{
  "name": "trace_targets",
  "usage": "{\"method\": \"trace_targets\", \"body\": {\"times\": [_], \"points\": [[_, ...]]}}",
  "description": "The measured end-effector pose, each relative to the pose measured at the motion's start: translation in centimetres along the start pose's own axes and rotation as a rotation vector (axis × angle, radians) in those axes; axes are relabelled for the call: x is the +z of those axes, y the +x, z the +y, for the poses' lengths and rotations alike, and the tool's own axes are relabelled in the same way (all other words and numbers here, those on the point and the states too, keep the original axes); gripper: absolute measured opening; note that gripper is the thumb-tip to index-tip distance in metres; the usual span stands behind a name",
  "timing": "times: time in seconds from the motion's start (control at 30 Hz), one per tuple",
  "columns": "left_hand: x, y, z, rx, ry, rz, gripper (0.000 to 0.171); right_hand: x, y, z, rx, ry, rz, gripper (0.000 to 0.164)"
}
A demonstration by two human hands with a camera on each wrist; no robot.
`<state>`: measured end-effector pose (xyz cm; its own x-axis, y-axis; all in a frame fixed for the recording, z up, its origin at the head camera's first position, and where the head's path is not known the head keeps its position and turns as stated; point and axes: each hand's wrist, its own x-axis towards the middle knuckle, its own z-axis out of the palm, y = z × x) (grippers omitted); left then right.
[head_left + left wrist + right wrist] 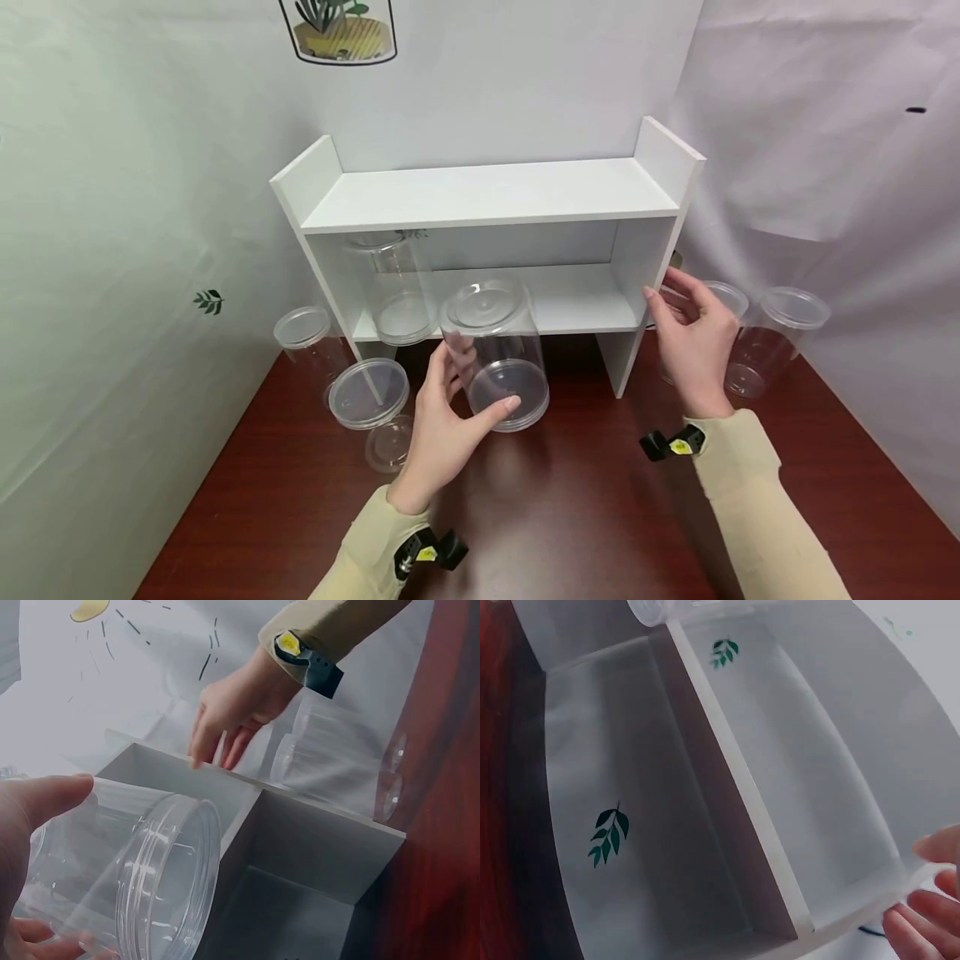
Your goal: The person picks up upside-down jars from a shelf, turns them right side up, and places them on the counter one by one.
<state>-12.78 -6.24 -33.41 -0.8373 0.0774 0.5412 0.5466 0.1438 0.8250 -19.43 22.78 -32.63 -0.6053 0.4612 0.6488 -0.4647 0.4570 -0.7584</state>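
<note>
In the head view my left hand (442,433) holds a large clear plastic jar (498,350) in front of the white shelf unit (487,196). The thumb lies along the jar's near side, with fingers behind it. The jar's ridged end points down; the left wrist view shows that ridged rim (169,877) close up. My right hand (693,333) grips the front edge of the shelf's right side panel, thumb on the inner face and fingers round the outside. Those fingers (915,930) show at the panel's edge in the right wrist view.
Another clear jar (401,292) stands at the left on the middle shelf. Lidded clear containers stand on the dark red table (555,508): a tall one (303,329) and a wide-lidded one (370,393) at left, two (787,317) at right beyond my right hand. Pale sheeting surrounds everything.
</note>
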Motion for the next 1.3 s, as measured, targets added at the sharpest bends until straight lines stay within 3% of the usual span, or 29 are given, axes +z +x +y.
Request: {"method": "trace_targets", "body": {"times": [0.23,0.33,0.47,0.63,0.77,0.9,1.07,1.3], "points": [[0.2,-0.7,-3.5,-0.021,-0.016,-0.019,0.091,-0.6,-2.5,-4.7,-0.062,0.119,-0.020,0.041],[0.2,-0.9,-4.1,-0.048,-0.041,-0.029,0.090,-0.8,-3.7,-5.6,-0.069,0.182,-0.084,0.041],[0.5,-1.1,-4.3,-0.047,-0.075,-0.046,0.088,-1.1,-5.2,-5.7,-0.081,0.224,-0.262,0.049],[0.7,-1.3,-4.1,-0.022,-0.081,-0.064,0.087,-1.2,-6.9,-3.8,-0.147,0.182,-0.512,0.078],[0.8,-1.3,-3.9,-0.014,-0.094,-0.069,0.088,-0.7,-8.1,-2.4,-0.216,0.169,-0.661,0.100],[1.0,-1.4,-3.7,-0.021,-0.124,-0.085,0.089,0.0,-9.1,-1.9,-0.183,0.182,-0.779,0.110],[1.3,-1.7,-3.4,-0.022,-0.138,-0.095,0.088,0.6,-10.2,-1.7,-0.133,0.151,-0.832,0.118],[1.5,-1.9,-3.1,-0.002,-0.171,-0.093,0.090,1.1,-10.7,-1.4,-0.148,0.195,-0.787,0.117]]}}
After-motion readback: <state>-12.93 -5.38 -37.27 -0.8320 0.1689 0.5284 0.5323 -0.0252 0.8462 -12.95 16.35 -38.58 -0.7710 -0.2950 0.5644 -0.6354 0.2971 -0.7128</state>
